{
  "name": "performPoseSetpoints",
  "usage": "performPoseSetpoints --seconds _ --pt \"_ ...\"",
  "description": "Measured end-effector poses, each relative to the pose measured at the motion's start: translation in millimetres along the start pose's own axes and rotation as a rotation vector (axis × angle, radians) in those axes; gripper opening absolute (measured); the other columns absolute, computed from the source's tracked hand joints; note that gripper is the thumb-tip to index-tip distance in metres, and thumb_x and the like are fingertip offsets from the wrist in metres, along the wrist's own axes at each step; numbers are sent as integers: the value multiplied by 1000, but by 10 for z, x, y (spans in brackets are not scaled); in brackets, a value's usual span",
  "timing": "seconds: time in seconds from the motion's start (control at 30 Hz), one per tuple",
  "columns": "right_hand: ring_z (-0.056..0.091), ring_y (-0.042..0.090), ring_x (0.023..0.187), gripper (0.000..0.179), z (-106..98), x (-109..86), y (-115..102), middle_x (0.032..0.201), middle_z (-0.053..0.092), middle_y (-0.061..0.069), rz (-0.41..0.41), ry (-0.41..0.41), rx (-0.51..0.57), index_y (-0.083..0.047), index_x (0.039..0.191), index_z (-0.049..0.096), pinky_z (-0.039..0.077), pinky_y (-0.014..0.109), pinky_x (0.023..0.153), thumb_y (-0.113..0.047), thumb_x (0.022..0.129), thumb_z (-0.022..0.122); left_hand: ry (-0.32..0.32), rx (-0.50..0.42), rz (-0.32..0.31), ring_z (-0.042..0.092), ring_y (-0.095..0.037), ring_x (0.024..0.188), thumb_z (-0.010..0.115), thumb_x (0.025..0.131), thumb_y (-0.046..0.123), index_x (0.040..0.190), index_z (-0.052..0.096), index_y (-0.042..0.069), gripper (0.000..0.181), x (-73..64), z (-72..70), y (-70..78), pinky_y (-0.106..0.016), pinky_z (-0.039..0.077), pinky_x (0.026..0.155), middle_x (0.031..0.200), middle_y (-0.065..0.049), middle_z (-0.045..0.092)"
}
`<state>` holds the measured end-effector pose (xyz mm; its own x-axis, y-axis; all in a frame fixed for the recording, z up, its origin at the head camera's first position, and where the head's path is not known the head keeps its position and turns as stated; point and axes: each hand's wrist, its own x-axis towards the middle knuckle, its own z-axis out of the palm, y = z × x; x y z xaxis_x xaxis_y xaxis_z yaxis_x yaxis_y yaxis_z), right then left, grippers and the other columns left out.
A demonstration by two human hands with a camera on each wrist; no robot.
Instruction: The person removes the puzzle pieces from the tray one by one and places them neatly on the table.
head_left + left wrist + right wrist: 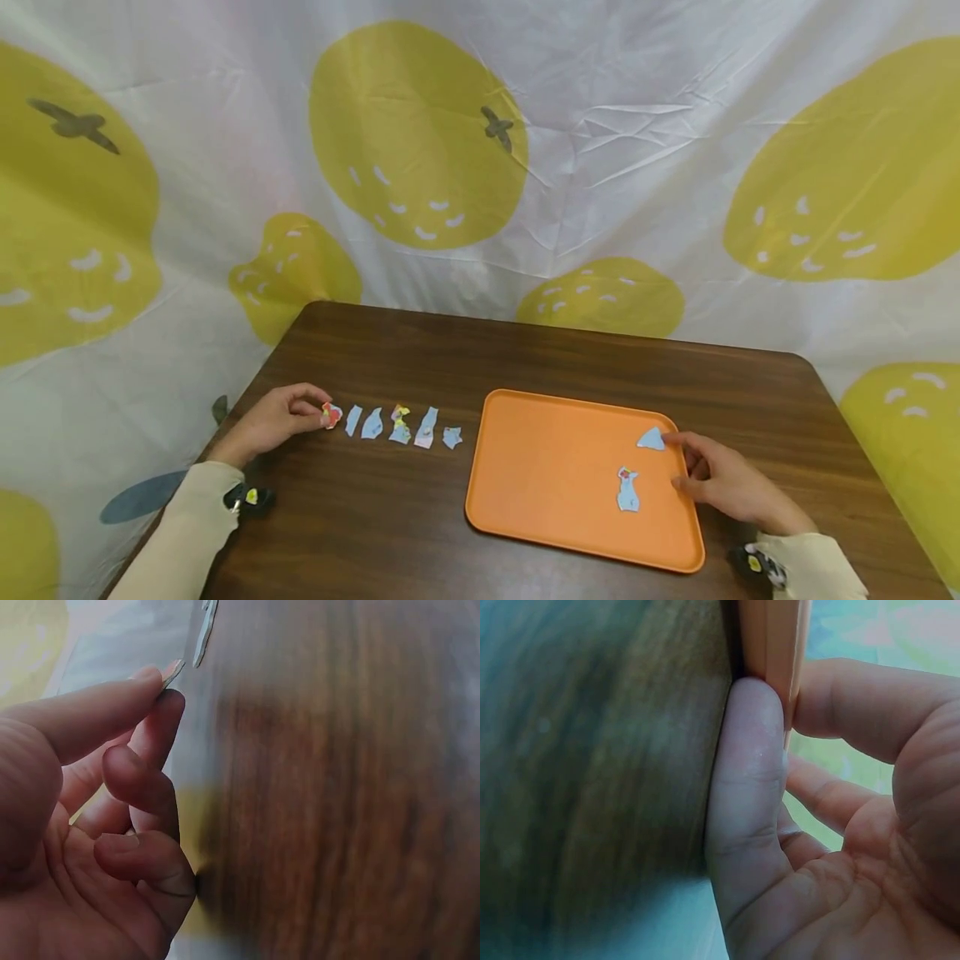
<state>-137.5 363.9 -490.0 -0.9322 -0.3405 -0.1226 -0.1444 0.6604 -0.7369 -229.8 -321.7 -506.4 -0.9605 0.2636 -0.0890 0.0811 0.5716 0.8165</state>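
My left hand (288, 412) pinches a small flat red piece (332, 415) with a pale edge between thumb and index finger. The left wrist view shows that piece edge-on as a thin sliver (174, 673). Its other fingers curl toward the palm. At the right side of an orange tray (555, 467), my right hand (723, 477) has its index fingertip at a light blue triangular piece (651, 439). Its thumb overlaps the rim. In the right wrist view, one finger (748, 750) of it lies along the table against the tray's outer wall.
A row of several jagged flat pieces (372, 423), mostly light blue, lies on the dark wooden table (360, 517) between the left hand and the tray. Another blue piece with a red spot (627, 492) lies in the tray. A lemon-patterned cloth (420, 275) hangs behind the table.
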Motion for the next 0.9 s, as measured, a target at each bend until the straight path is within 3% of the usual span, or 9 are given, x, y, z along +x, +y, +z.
performPoseSetpoints --seconds 0.23,0.57,0.9 --pt "57 8 74 61 -26 6 14 95 61 8 5 -5 -6 4 148 51 53 26 64 -12 95 77 -11 47 15 72 -14 84 81 93 13 121 69 1 33 16 40 32 -27 51 74 93 -9 80" --pt "57 7 73 60 -1 -18 20 95 61 7 24 -5 -14 3 147 52 51 25 63 -14 96 77 51 83 32 67 -10 78 86 88 15 114 73 4 30 52 69 5 -26 48 71 88 -5 78" --pt "57 7 73 61 -27 18 18 96 63 8 12 -12 -10 6 147 50 52 25 63 -11 95 77 84 136 27 62 -12 78 86 90 22 123 76 8 37 50 76 -59 -27 47 70 86 1 74"
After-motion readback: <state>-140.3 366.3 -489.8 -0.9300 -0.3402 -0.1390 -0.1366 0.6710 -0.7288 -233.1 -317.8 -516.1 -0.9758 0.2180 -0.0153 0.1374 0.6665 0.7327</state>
